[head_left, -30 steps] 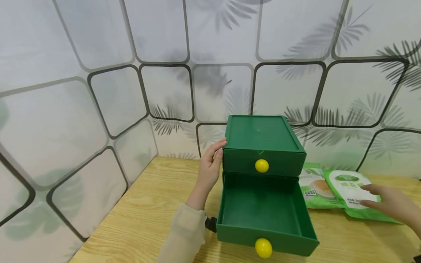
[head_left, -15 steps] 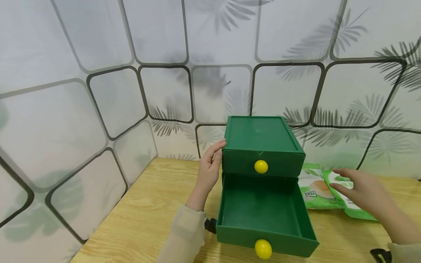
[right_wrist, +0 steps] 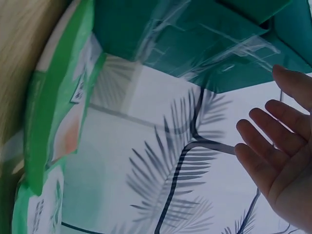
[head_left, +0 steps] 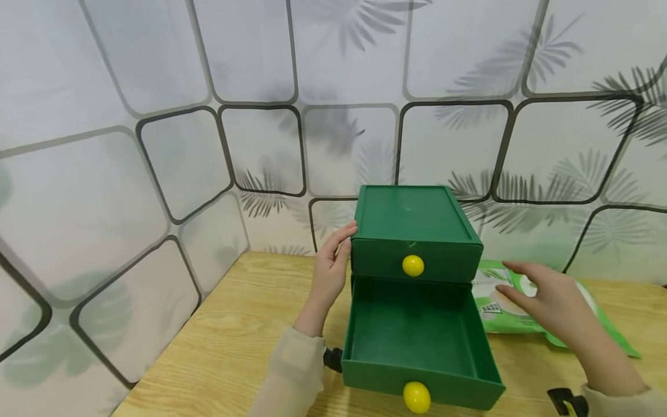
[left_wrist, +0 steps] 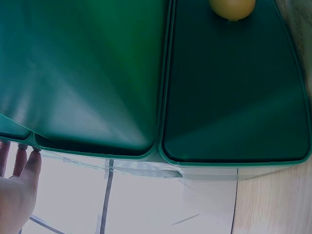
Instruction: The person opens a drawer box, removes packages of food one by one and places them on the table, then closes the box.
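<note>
Wall: pale covering printed with dark and grey rounded squares and feathery grey leaves, turning a corner towards 10 o'clock.
Table: light wood grain, bearing the cabinet and the bags.
Cabinet: green, between 4 and 5 o'clock from the middle of the head view; the clock directions for the hands, bags and sleeves are taken from it.
Upper drawer: pushed in, with a yellow knob on its front.
Lower drawer: pulled out towards 6 o'clock, green floor and side walls showing, a second yellow knob on its front.
Left hand: at 9 o'clock, fingers nearly straight, tips touching the cabinet's side near its upper front corner; the left wrist view shows them meeting the green edge.
Right hand: at 3 o'clock, wide, with a clear gap between thumb and fingers; it covers part of the bags from above, just beside the cabinet but apart from it. How high it hangs, I cannot tell.
Bags: two, green and white, at 3 o'clock; the nearer bag lies beside the cabinet, the farther bag beyond it.
Sleeves: pale, the left sleeve at 8 o'clock, the right sleeve at 4.
</note>
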Demonstrator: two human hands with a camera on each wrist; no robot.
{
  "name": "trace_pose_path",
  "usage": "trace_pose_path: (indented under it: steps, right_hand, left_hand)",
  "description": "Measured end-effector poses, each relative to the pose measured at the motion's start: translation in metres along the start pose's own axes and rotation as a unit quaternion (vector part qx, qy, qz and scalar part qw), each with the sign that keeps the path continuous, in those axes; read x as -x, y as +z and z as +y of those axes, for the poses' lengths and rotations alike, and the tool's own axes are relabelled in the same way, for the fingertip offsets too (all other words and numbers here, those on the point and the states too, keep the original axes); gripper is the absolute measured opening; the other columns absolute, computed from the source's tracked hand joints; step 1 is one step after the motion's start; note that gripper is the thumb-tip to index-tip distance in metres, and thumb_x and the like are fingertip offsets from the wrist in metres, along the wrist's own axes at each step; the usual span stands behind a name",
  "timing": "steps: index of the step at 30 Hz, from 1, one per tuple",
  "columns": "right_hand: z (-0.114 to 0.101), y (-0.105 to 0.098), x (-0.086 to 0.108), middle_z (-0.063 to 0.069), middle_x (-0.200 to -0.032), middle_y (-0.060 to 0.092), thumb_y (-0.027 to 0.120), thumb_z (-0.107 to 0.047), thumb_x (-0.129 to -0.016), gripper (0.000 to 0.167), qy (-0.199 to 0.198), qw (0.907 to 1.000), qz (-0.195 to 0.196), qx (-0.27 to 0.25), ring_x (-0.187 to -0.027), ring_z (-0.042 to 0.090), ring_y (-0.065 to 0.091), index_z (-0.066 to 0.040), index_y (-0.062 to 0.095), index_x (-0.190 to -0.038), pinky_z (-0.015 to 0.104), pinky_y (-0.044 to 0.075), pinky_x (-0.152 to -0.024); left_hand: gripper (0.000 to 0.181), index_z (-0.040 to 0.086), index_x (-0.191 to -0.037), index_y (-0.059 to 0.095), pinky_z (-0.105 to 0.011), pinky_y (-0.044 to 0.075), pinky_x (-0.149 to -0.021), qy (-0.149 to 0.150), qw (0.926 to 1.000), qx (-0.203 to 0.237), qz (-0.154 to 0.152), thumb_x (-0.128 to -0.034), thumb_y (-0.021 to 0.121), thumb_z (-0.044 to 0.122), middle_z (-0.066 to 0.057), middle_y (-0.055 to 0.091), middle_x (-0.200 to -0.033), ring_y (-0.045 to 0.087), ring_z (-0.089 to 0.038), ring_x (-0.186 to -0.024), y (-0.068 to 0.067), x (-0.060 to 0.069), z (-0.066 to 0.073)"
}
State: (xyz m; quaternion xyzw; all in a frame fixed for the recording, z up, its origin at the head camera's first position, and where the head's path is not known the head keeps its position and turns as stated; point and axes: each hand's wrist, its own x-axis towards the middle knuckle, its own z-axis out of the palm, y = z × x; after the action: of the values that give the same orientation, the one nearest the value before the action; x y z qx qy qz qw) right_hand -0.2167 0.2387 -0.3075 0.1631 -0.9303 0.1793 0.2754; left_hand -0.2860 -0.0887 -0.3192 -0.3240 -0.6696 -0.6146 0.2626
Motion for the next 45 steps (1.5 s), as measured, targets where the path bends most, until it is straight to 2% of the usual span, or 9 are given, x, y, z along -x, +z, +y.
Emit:
trace_pose_path:
  steps: [7,10,15,19,24,31,34,38,45]
  right_hand:
    - [-0.011,-0.004,-0.003,0.024,-0.105,0.057,0.069,-0.020,-0.078,0.044,0.001,0.9990,0.038,-0.024,-0.093,0.041,0.051,0.004,0.056,-0.112,0.054,0.042,-0.067]
    - [-0.016,-0.007,-0.002,0.024,-0.105,0.058,0.069,-0.018,-0.077,0.043,-0.006,0.9982,0.051,-0.030,-0.093,0.040,0.051,0.003,0.057,-0.112,0.053,0.042,-0.066]
    - [-0.026,-0.013,-0.001,0.019,-0.099,0.061,0.073,-0.017,-0.072,0.043,-0.030,0.9959,0.083,-0.021,-0.088,0.033,0.055,0.001,0.060,-0.109,0.035,0.045,-0.064]
    - [-0.037,-0.016,0.001,0.011,-0.093,0.064,0.078,-0.016,-0.065,0.043,-0.081,0.9880,0.130,-0.018,-0.083,0.014,0.055,-0.004,0.063,-0.104,0.013,0.040,-0.061]
    - [-0.050,-0.019,0.004,0.007,-0.093,0.064,0.075,-0.023,-0.070,0.038,-0.148,0.9748,0.163,-0.038,-0.092,-0.010,0.047,-0.004,0.064,-0.101,0.006,0.037,-0.071]
    - [-0.074,-0.022,0.012,0.004,-0.097,0.062,0.048,-0.050,-0.085,0.053,-0.204,0.9674,0.136,-0.062,-0.095,0.000,0.051,-0.003,0.064,-0.104,0.006,0.037,-0.077]
    - [-0.086,-0.022,0.015,0.004,-0.097,0.062,0.049,-0.046,-0.087,0.048,-0.246,0.9563,0.137,-0.078,-0.094,0.002,0.052,-0.003,0.064,-0.102,0.007,0.040,-0.076]
    - [-0.100,-0.021,0.016,0.005,-0.093,0.062,0.049,-0.039,-0.089,0.042,-0.320,0.9285,0.153,-0.108,-0.090,0.005,0.053,-0.001,0.065,-0.098,0.009,0.044,-0.068]
    - [-0.121,-0.021,0.023,0.008,-0.096,0.061,0.055,-0.029,-0.088,0.031,-0.393,0.9003,0.131,-0.133,-0.087,0.013,0.055,-0.001,0.064,-0.099,0.014,0.044,-0.075]
  left_hand:
    - [0.029,-0.010,-0.118,0.049,-0.038,0.033,-0.097,-0.015,0.9999,0.001,-0.001,-0.0943,0.036,-0.001,-0.019,0.044,-0.128,0.036,-0.024,-0.121,0.000,0.000,0.025]
    - [0.028,-0.010,-0.118,0.049,-0.037,0.033,-0.097,-0.016,0.9999,-0.001,0.000,-0.0941,0.036,-0.001,-0.020,0.044,-0.127,0.037,-0.025,-0.121,0.000,0.000,0.028]
    - [0.029,-0.008,-0.118,0.050,-0.037,0.032,-0.097,0.001,1.0000,0.001,0.001,-0.0946,0.036,0.000,-0.018,0.045,-0.128,0.037,-0.023,-0.121,0.000,0.000,0.018]
    - [0.029,-0.004,-0.119,0.052,-0.034,0.032,-0.098,0.004,1.0000,0.004,0.002,-0.0952,0.037,0.005,-0.013,0.046,-0.129,0.037,-0.017,-0.121,-0.001,0.001,0.002]
    - [0.030,-0.001,-0.120,0.052,-0.032,0.033,-0.097,0.012,0.9999,0.000,0.001,-0.0959,0.038,0.011,-0.010,0.046,-0.129,0.038,-0.015,-0.121,-0.003,0.001,-0.003]
    - [0.030,-0.002,-0.120,0.052,-0.031,0.033,-0.097,0.014,0.9999,0.002,-0.006,-0.0958,0.038,0.009,-0.011,0.045,-0.129,0.038,-0.015,-0.121,-0.002,0.001,-0.002]
    - [0.029,-0.006,-0.118,0.051,-0.034,0.033,-0.097,0.015,0.9999,0.006,-0.004,-0.0947,0.037,0.002,-0.016,0.045,-0.128,0.038,-0.021,-0.121,-0.002,0.001,0.008]
    - [0.028,-0.011,-0.117,0.050,-0.038,0.032,-0.097,0.009,1.0000,0.002,-0.002,-0.0932,0.036,-0.004,-0.022,0.044,-0.126,0.037,-0.027,-0.120,0.000,0.001,0.025]
    - [0.027,-0.013,-0.115,0.049,-0.036,0.033,-0.097,0.006,1.0000,-0.001,0.002,-0.0930,0.036,-0.005,-0.023,0.044,-0.126,0.038,-0.029,-0.120,0.002,0.003,0.028]
